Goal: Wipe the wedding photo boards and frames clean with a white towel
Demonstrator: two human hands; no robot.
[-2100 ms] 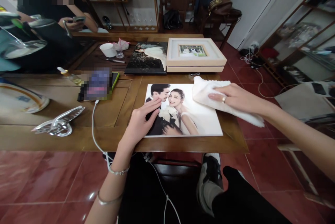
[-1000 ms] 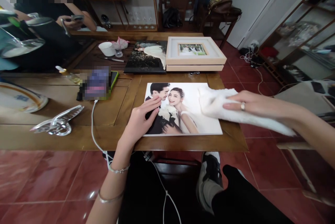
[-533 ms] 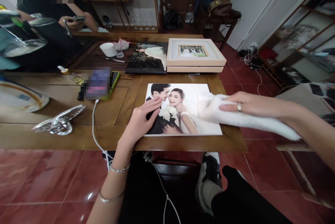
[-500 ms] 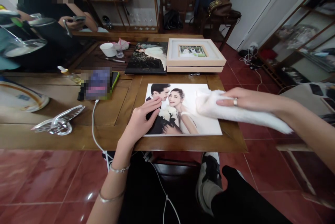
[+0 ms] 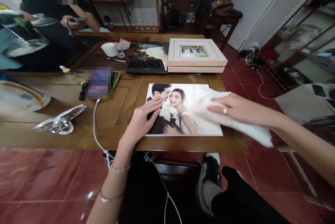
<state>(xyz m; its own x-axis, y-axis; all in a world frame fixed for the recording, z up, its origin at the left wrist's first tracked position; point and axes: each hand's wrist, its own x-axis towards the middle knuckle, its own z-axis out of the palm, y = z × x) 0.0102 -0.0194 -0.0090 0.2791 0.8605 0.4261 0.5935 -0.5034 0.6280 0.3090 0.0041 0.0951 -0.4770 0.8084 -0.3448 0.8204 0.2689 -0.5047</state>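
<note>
A large wedding photo print lies flat near the front edge of the wooden table. My left hand rests open on the print's left side, fingers spread flat. My right hand presses a white cloth onto the print's right part, fingers laid over the cloth. The cloth's tail hangs past the table's right edge under my forearm.
Behind the print lie a dark photo panel and a white framed picture. A phone with a white cable, a silver ornament and a plate sit to the left. Another person's hand holds a phone at the back left.
My right hand has slid the cloth leftward over the print's right part, after sweeping out toward the right edge. My left hand has stayed in place.
</note>
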